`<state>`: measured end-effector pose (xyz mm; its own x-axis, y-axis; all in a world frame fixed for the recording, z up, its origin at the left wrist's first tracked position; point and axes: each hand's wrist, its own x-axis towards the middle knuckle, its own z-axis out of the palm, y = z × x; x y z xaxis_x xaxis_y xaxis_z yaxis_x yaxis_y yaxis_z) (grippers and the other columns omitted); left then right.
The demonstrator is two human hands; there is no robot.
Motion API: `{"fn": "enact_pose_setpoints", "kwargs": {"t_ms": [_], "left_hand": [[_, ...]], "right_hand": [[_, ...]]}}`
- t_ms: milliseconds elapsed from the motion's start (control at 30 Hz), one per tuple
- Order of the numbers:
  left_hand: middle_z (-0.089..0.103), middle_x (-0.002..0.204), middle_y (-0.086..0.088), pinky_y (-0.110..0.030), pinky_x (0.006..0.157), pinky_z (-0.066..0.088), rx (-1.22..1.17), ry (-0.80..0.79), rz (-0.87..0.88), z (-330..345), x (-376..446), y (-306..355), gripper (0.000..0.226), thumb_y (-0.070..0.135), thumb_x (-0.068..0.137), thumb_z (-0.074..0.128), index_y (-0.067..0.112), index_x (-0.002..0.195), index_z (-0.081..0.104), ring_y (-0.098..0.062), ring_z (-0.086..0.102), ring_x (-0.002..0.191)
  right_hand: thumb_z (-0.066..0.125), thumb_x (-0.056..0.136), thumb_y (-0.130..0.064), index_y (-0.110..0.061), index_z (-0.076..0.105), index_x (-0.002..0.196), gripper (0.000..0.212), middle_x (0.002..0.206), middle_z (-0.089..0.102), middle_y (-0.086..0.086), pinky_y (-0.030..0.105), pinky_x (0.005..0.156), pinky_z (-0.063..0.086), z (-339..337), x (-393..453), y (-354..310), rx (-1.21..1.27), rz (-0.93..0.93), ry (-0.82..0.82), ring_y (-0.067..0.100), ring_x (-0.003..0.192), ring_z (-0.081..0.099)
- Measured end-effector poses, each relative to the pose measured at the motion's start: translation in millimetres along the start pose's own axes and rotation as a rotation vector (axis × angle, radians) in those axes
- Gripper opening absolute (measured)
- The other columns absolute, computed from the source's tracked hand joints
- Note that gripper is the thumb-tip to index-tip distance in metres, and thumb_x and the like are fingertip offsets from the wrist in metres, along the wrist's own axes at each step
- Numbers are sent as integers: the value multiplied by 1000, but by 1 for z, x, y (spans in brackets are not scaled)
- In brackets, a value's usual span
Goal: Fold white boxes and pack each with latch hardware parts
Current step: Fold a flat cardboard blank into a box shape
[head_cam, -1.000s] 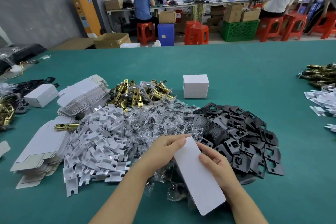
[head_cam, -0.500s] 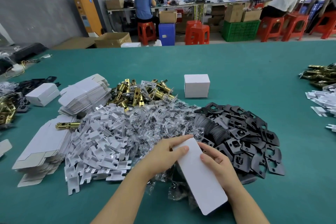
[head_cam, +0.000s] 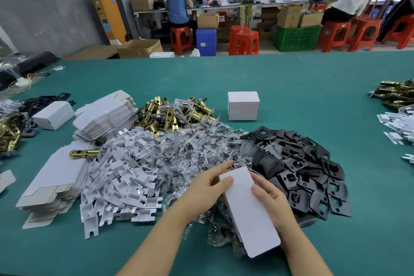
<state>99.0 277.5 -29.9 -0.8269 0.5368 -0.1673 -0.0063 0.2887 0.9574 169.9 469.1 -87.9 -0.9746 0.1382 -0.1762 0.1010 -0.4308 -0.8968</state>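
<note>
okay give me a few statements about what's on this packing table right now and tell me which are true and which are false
1. Both hands hold the white box. True: the left hand and the right hand grip it from either side.
2. The black plates are piled left of the hands. False: they lie to the right.
3. A folded white box stands alone on the green table beyond the piles. True.
4. The brass latches are packed in a cardboard carton. False: they lie loose in a heap on the table.
5. A single brass latch rests on a stack of flat box blanks. True.
</note>
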Motion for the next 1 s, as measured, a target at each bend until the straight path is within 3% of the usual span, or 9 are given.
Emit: {"fn": "enact_pose_setpoints", "kwargs": {"t_ms": [200, 300, 367, 433, 533, 633, 767, 900, 1000], "left_hand": [[73, 108, -1, -38, 91, 57, 49, 39, 34, -2, -2, -2, 27, 41, 102, 56, 53, 123, 67, -23, 66, 97], [70, 99, 23, -28, 85, 55, 92, 14, 42, -2, -4, -1, 28, 40, 104, 52, 56, 123, 65, -5, 64, 92], [63, 119, 35, -21, 96, 46, 141, 54, 84, -1, -6, 0, 36, 33, 107, 46, 56, 131, 58, 8, 57, 112], [43, 146, 34, -20, 113, 31, 384, 105, 241, -2, -8, -2, 53, 15, 106, 43, 53, 143, 46, 12, 36, 135], [20, 168, 6, -33, 123, 13, 1007, 115, 531, 3, -8, -10, 84, -5, 89, 60, 37, 156, 34, -14, 16, 154], [46, 156, -7, -47, 115, 37, 1146, 187, 730, 14, -9, -12, 75, 1, 74, 81, 23, 142, 57, -30, 41, 146], [65, 136, 4, -47, 109, 44, 873, 282, 635, 13, -5, -10, 52, 12, 80, 81, 22, 129, 67, -20, 52, 132], [69, 111, 29, -22, 86, 49, 297, 152, 204, 7, -4, -2, 23, 46, 91, 68, 53, 113, 65, 8, 61, 105], [68, 106, 35, -8, 74, 47, 268, 63, 116, 0, -6, -5, 25, 49, 91, 68, 68, 103, 59, 11, 63, 96]], "right_hand": [[68, 80, -19, -17, 69, 125, 44, 108, 78, 13, 33, 60, 60, -4, 3, 2, 10, 8, -13, 25, 81, 76], [66, 85, -18, -18, 70, 124, 39, 107, 78, 11, 32, 59, 60, -1, 1, 0, 4, 9, -5, 23, 81, 76], [61, 95, -14, -19, 70, 120, 27, 100, 80, 2, 26, 57, 58, -1, 1, -1, -15, 10, 30, 14, 76, 75], [55, 102, -11, -22, 70, 114, 23, 91, 80, -9, 20, 55, 55, -3, 5, -2, -69, 19, 84, 5, 71, 73], [52, 105, -12, -26, 70, 112, 24, 88, 79, -12, 19, 54, 54, -6, 8, -2, -123, 25, 109, 4, 70, 73], [52, 106, -26, -34, 75, 115, 26, 97, 80, -7, 23, 56, 55, -5, 7, -1, -128, 29, 128, 11, 76, 75], [60, 94, -39, -24, 75, 118, 32, 90, 74, 12, 29, 46, 47, 1, 4, 3, 33, 11, 111, 22, 58, 63], [63, 96, -15, -25, 73, 115, 24, 80, 64, 7, 19, 40, 28, 2, 1, 8, -1, -53, 66, 11, 48, 37], [74, 84, -22, -29, 70, 126, 43, 81, 57, 14, 19, 42, 31, 6, -2, 6, -32, -89, 10, 11, 49, 35]]}}
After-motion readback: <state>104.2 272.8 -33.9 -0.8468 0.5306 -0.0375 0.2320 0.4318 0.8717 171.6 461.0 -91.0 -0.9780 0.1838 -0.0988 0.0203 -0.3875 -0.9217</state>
